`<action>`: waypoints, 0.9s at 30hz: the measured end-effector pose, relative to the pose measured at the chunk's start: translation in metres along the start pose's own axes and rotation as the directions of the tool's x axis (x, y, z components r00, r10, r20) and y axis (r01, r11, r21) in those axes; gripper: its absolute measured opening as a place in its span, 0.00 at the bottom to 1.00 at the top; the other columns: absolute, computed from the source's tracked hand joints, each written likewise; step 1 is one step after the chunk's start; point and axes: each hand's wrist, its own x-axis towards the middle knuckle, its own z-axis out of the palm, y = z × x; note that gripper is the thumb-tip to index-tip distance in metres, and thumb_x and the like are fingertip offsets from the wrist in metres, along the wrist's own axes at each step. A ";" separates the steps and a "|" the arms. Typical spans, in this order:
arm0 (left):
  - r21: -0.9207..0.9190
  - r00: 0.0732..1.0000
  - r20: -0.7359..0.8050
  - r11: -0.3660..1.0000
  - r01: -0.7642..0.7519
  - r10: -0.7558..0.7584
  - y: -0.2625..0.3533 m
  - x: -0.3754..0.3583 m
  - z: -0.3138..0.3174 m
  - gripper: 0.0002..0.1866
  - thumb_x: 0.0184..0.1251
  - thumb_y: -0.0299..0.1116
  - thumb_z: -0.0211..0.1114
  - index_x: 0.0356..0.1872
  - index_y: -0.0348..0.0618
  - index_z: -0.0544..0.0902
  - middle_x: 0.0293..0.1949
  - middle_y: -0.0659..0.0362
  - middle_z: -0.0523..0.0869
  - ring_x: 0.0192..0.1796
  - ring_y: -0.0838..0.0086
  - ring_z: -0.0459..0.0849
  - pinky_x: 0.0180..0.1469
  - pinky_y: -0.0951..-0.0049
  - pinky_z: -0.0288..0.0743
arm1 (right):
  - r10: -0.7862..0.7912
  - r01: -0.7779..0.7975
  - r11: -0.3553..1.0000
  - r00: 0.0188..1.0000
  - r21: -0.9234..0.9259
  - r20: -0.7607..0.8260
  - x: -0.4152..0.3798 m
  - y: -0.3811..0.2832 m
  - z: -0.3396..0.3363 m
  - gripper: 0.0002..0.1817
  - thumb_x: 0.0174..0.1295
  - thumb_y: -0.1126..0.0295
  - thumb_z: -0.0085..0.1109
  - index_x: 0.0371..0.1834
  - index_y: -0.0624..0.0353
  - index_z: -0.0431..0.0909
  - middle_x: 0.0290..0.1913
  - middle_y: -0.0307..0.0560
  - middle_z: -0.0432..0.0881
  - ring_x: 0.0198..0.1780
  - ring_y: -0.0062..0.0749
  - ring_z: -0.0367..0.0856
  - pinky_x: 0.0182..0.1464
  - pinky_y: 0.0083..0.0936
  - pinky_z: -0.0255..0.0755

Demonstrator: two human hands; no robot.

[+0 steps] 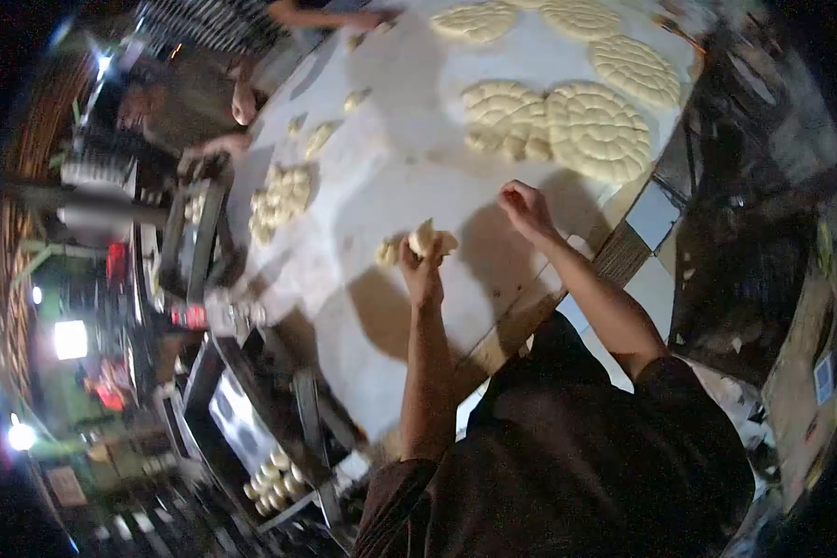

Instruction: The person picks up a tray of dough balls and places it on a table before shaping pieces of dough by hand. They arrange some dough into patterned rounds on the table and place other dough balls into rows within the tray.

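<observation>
Over the white table (381, 177), my left hand (422, 270) has its fingers around a piece of pale dough (425, 238). More dough (390, 249) lies just left of those fingers. My right hand (527, 206) is raised to the right, fingers curled together; whether anything is inside is too small to tell. Beyond it lies a large round of joined dough pieces (599, 132), with another round (504, 116) touching its left side.
Small dough pieces (283, 200) are heaped at the table's left. Metal trays (242, 418) stand at the lower left, one holding dough balls (274, 484). A co-worker (191, 107) stands across the table; another person's arm (330, 17) reaches in at the top.
</observation>
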 end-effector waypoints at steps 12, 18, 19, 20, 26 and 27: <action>-0.517 0.890 0.234 0.825 -0.226 0.391 0.164 -0.222 -0.081 0.48 0.51 0.23 0.60 0.76 0.29 0.49 0.68 0.48 0.70 0.66 0.61 0.75 0.65 0.59 0.73 | -0.491 0.378 0.845 0.828 0.378 0.270 -0.215 -0.204 0.055 0.05 0.60 0.76 0.64 0.37 0.63 0.79 0.35 0.39 0.80 0.35 0.19 0.77 0.41 0.18 0.72; -0.631 0.919 0.137 0.748 -0.206 0.369 0.191 -0.246 -0.080 0.46 0.51 0.27 0.55 0.76 0.28 0.49 0.72 0.45 0.64 0.70 0.57 0.71 0.66 0.58 0.72 | -0.671 0.604 0.740 0.685 0.294 0.283 -0.232 -0.248 0.062 0.11 0.61 0.70 0.65 0.43 0.64 0.82 0.39 0.44 0.81 0.40 0.25 0.80 0.44 0.24 0.75; -0.637 0.919 0.126 0.740 -0.214 0.374 0.193 -0.245 -0.077 0.44 0.54 0.27 0.55 0.75 0.28 0.50 0.71 0.45 0.64 0.70 0.58 0.71 0.66 0.60 0.73 | -0.572 0.471 0.807 0.775 0.357 0.269 -0.230 -0.249 0.064 0.13 0.62 0.67 0.64 0.45 0.64 0.81 0.40 0.44 0.81 0.42 0.25 0.79 0.47 0.24 0.74; -0.644 0.918 0.118 0.733 -0.220 0.379 0.194 -0.242 -0.074 0.42 0.57 0.27 0.55 0.75 0.28 0.51 0.71 0.45 0.65 0.69 0.59 0.72 0.65 0.62 0.74 | -0.458 0.329 0.847 0.850 0.418 0.260 -0.226 -0.249 0.070 0.15 0.64 0.65 0.62 0.48 0.65 0.80 0.42 0.45 0.81 0.45 0.26 0.79 0.49 0.25 0.73; -0.566 0.975 -0.031 0.800 -0.198 0.220 0.166 -0.212 -0.064 0.16 0.75 0.29 0.54 0.59 0.37 0.68 0.56 0.53 0.75 0.53 0.74 0.80 0.51 0.77 0.80 | 0.012 -0.671 0.565 0.588 0.480 0.809 -0.177 -0.201 0.080 0.22 0.66 0.59 0.62 0.58 0.60 0.73 0.46 0.44 0.81 0.50 0.28 0.81 0.50 0.26 0.78; -0.496 0.982 -0.076 0.848 -0.186 0.171 0.162 -0.205 -0.060 0.11 0.75 0.30 0.55 0.54 0.40 0.70 0.54 0.55 0.76 0.50 0.75 0.81 0.48 0.78 0.80 | 0.086 -0.743 0.542 0.513 0.392 0.854 -0.168 -0.201 0.081 0.23 0.65 0.61 0.66 0.57 0.60 0.72 0.46 0.44 0.82 0.48 0.27 0.82 0.49 0.25 0.80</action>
